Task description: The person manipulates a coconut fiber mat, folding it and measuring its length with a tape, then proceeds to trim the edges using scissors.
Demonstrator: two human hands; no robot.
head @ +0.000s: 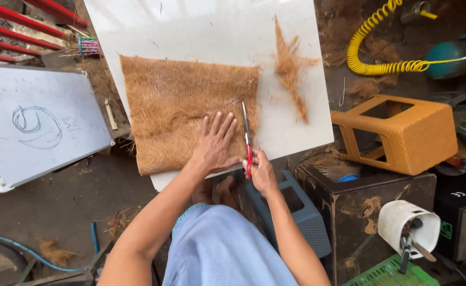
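Squarely on the white board point(296, 127) lies a brown coir fibre mat point(180, 106), its long axis along the near edge.
Coarse and hairy, it is pinned by the flat, spread left hand point(215, 145); the right hand point(259, 169) grips red-handled scissors point(247, 140), blades pointing away along its right edge.

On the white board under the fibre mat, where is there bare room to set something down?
Bare white board lies above the brown fibre mat, and a narrower strip between the mat's right edge and the loose fibre trimmings. Crowded: the near edge, where the left hand presses the mat and the right hand works red-handled scissors.
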